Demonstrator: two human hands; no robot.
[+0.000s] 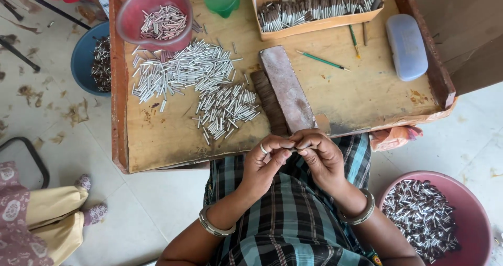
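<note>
While pinching one thin silver tube [299, 148] from both ends, left hand [264, 161] and right hand [319, 158] pressed fingertip to fingertip, thumbs and forefingers closed on it, other fingers curled, just off the six o'clock edge of the wooden board [367, 93] and above the lap. Judged as somewhere mid-batch: plenty of loose silver tubes [194, 69] spread from ten to eight o'clock on the board, with a smaller heap [228, 109] nearer the hands and more in the pink bowl [152, 14] at eleven. Seemingly dealt with already: dark-tipped pieces packed in rows in the cardboard tray [314, 9] at one o'clock, and a mixed load in the pink basin [427, 219] on the floor at four (whether finished or not, hard to tell). As for room: bare wood from three to five o'clock, broken only by a green pencil [322, 61] and a pale blue case [407, 46]. Hemmed by a raised rim [429, 51] at three o'clock and another at nine. Close to the hands at twelve, a flat block [285, 88] beside a dark bundle [270, 101], both reaching the near edge. At eight o'clock on the floor, another person's feet [86, 198], well apart.
</note>
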